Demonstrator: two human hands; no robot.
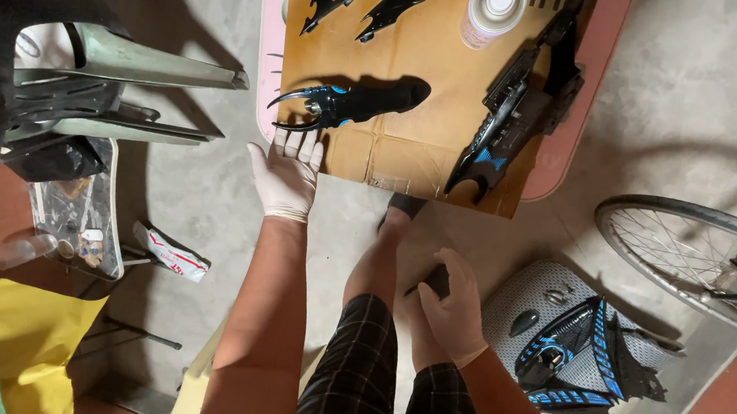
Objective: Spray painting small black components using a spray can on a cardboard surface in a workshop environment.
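My left hand (285, 172) wears a pale glove and reaches forward with fingers apart, its tips touching the near end of a glossy black fairing piece with blue marks (350, 103) that lies on a sheet of brown cardboard (408, 149). My right hand (455, 308), also gloved, rests on my knee and covers a small dark object that I cannot make out. A larger black and blue fairing panel (516, 113) lies on the cardboard to the right. Two black jagged pieces (376, 2) sit at its far edge beside a white spray can (493, 11).
A bicycle wheel (689, 250) stands at the right. More black and blue panels (581, 351) lie on a grey mat. Dark plastic chairs (38, 58) stand at the left, with a cluttered tray (78, 219), a small packet (172, 255) and a yellow bag (16, 337).
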